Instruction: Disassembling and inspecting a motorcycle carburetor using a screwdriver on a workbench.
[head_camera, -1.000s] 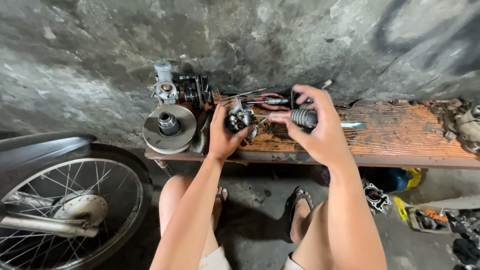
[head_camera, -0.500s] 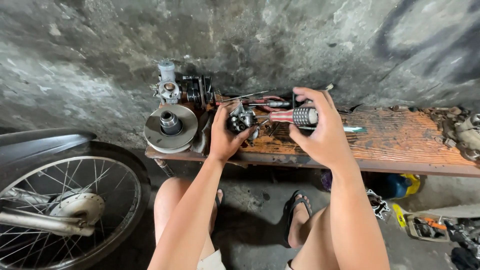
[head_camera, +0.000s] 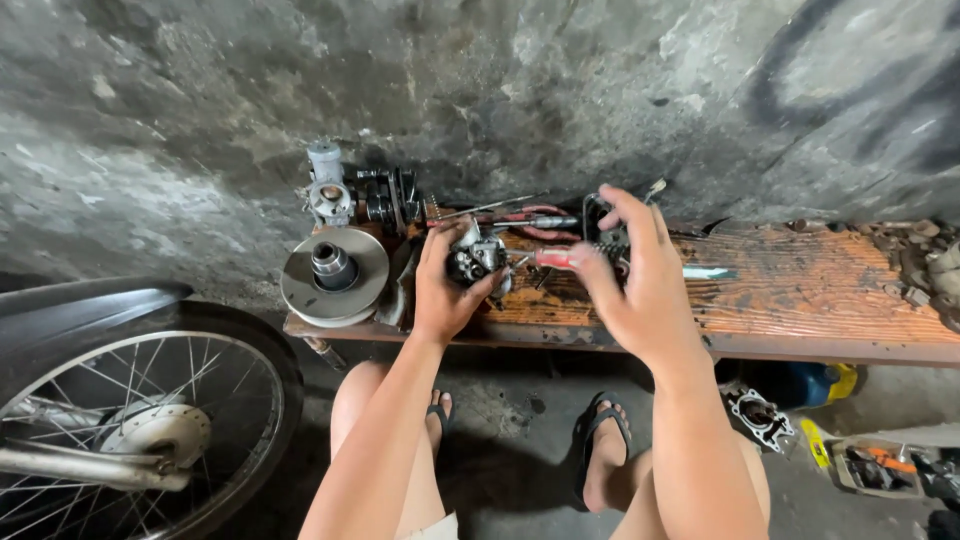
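My left hand (head_camera: 445, 290) grips a small grey metal carburettor (head_camera: 478, 256) over the wooden bench (head_camera: 800, 290). My right hand (head_camera: 640, 285) is closed on a screwdriver with a red and black ribbed handle (head_camera: 560, 257); its tip points left toward the carburettor. The fingers of my right hand hide most of the handle. Both hands hover just above the bench top, close together.
A round metal clutch pulley (head_camera: 333, 273) and other engine parts (head_camera: 365, 195) lie at the bench's left end. More tools (head_camera: 520, 215) lie behind my hands. A motorcycle wheel (head_camera: 130, 430) stands lower left. Small parts (head_camera: 925, 265) sit at the right; a gasket (head_camera: 757, 415) lies on the floor.
My right hand has shifted slightly left and down with the screwdriver, bringing its tip closer to the carburettor. My left hand stays in place.
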